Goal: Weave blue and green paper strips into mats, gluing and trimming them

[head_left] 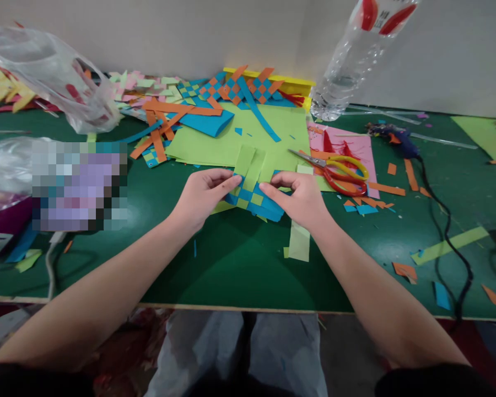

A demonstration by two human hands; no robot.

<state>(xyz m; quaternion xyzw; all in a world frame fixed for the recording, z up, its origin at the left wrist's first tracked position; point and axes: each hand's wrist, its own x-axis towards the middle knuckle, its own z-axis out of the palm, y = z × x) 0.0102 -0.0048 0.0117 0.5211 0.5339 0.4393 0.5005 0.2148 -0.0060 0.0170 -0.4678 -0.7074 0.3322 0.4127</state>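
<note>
A woven piece of blue and green paper strips [250,197] hangs between my hands, with two long green strips standing up from its top. My left hand [206,196] pinches its left edge between thumb and fingers. On the other side, my right hand [300,198] pinches the right edge near the blue part. Large green paper sheets [289,124] lie just behind the piece. Scissors with red and yellow handles [339,171] rest right of my right hand, their tips pointing left. A pale green strip [300,242] lies under my right wrist.
Woven blue and orange pieces [235,88] and loose strips lie at the back. A plastic bottle [347,60] and a glue gun [397,140] with a black cable stand and lie right. At left are a plastic bag [62,77] and a blurred phone-like object [82,187] with a cable.
</note>
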